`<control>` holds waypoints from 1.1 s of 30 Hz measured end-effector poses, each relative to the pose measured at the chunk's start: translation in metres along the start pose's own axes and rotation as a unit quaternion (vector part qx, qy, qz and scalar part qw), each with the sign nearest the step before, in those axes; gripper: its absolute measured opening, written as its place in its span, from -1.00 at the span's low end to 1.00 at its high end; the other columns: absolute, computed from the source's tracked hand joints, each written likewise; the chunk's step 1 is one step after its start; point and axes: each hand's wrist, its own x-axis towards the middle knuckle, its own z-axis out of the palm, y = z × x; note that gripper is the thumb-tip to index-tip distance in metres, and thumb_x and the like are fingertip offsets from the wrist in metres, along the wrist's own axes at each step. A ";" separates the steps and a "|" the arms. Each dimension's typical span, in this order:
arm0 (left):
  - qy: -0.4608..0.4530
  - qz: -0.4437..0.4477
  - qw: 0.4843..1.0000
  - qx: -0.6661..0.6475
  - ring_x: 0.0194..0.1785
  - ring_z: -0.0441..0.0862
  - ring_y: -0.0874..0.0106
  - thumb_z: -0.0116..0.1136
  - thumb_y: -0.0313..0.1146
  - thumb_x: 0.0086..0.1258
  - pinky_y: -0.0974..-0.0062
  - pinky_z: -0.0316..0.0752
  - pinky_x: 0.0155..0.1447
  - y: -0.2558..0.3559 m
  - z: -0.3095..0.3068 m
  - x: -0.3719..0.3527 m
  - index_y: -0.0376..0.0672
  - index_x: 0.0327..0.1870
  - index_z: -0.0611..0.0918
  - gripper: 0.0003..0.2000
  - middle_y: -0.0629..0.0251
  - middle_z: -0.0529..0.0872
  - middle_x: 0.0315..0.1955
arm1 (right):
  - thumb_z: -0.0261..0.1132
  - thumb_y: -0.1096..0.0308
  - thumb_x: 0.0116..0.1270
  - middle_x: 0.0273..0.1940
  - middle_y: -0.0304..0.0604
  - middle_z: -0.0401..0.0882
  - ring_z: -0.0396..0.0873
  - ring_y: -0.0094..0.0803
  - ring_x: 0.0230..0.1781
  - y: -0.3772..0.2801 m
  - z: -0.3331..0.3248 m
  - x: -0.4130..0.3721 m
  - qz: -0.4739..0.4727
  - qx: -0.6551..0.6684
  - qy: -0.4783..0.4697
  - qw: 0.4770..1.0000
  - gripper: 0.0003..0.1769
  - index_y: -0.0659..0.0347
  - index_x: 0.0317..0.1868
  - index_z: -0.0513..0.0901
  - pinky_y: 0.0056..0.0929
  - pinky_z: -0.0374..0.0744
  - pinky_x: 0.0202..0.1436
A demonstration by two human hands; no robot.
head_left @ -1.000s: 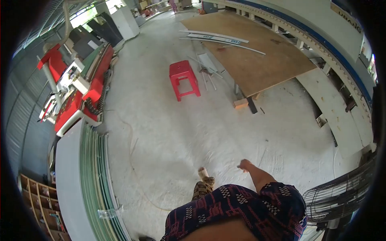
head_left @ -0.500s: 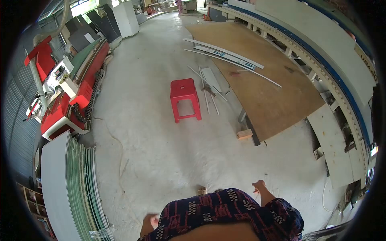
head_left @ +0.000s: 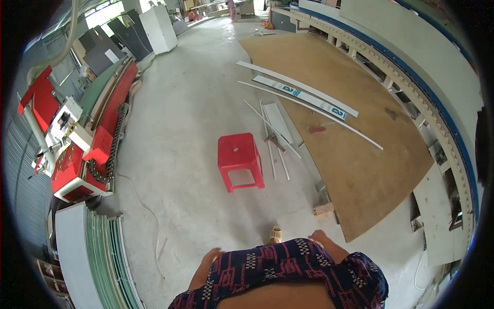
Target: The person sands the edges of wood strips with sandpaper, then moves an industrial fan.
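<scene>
My left hand (head_left: 213,254) is at the left side of the patterned dark blue clothing, low in the view, its fingers mostly hidden by the cloth. On the other side, my right hand (head_left: 320,238) rests near the clothing's edge, its fingers too hidden to make out. Ahead on the concrete floor stands a red plastic stool (head_left: 237,154), out of reach of both hands. Thin white strips (head_left: 278,149) and a white panel piece (head_left: 278,122) lie right of it. Longer white strips (head_left: 309,91) lie across a large brown board (head_left: 360,154).
A red and white machine (head_left: 77,170) stands at the left, above a stack of green-edged panels (head_left: 103,247). A wooden block (head_left: 323,209) sits by the board's near corner. A long machine (head_left: 411,92) lines the right. A distant person (head_left: 231,9) is at the top.
The stool, board and strips now appear nearer and lower in view. A sandalled foot has come into sight. Both hands have moved closer to the clothing.
</scene>
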 end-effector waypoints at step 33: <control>0.027 0.000 0.989 -0.142 -0.57 0.54 0.35 0.19 -0.19 0.18 0.33 0.48 -0.57 0.345 -0.095 0.309 -0.08 -0.12 0.54 -0.71 0.27 0.58 -0.46 | 0.24 0.17 0.06 -0.42 0.07 0.57 0.57 -0.11 -0.30 0.092 -0.385 0.199 0.266 0.335 0.263 0.865 -0.70 0.30 -0.42 0.56 -0.17 0.51 -0.20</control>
